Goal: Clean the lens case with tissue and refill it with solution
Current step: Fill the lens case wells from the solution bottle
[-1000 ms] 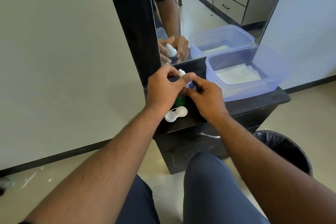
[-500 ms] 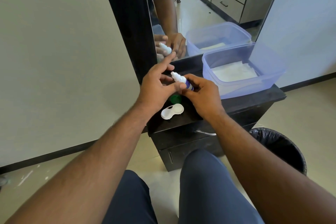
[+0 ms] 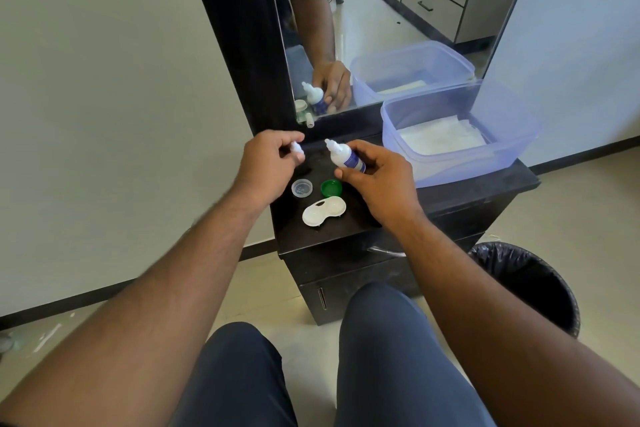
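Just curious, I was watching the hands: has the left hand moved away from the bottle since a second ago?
Yes. The left hand, pinching a small cap, has pulled leftward off the bottle, judged against the lens case.

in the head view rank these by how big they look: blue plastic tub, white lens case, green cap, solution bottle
1. blue plastic tub
2. solution bottle and white lens case: look alike, no ranking
3. green cap

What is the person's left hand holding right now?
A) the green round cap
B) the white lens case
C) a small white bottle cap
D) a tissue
C: the left hand pinches a small white bottle cap, while the right hand grips the uncapped white solution bottle.
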`<state>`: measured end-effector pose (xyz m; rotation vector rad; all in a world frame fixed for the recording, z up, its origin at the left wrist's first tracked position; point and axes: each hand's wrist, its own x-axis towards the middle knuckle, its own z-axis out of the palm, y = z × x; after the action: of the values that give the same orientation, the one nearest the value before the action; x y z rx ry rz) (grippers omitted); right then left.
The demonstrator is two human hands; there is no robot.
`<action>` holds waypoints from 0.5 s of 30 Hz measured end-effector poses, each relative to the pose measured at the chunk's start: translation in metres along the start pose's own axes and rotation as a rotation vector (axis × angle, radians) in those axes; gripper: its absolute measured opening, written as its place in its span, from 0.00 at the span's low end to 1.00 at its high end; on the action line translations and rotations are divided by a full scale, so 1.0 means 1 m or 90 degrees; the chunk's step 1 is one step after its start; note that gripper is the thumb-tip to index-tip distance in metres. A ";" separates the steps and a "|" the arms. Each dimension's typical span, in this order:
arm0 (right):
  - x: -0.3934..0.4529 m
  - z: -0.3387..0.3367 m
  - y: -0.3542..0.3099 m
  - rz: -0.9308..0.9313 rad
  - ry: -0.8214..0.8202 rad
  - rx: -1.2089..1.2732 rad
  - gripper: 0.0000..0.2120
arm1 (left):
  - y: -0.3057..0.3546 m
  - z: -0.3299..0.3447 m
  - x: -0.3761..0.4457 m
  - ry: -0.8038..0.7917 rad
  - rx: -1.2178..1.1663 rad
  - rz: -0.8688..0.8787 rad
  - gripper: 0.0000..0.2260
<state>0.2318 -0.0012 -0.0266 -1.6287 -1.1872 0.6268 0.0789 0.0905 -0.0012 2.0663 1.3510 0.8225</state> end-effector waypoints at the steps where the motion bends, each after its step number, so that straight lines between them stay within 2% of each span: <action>1: 0.000 0.001 0.000 0.004 0.007 0.008 0.21 | -0.002 0.002 -0.001 -0.012 0.010 -0.009 0.16; 5: -0.001 0.003 0.002 0.006 0.037 0.027 0.23 | -0.010 0.007 -0.004 -0.012 0.002 -0.038 0.17; 8: -0.004 0.003 -0.001 -0.028 0.026 0.035 0.22 | -0.015 0.004 -0.003 -0.036 -0.028 -0.077 0.16; 11: -0.005 0.002 -0.003 -0.068 0.003 0.052 0.21 | -0.015 -0.006 -0.004 -0.061 -0.080 -0.101 0.20; 15: -0.009 -0.002 -0.002 -0.055 -0.022 0.147 0.19 | -0.012 -0.019 -0.042 0.044 -0.101 -0.060 0.15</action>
<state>0.2289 -0.0104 -0.0253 -1.3711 -1.1586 0.7110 0.0447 0.0574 -0.0058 1.8540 1.3621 0.9357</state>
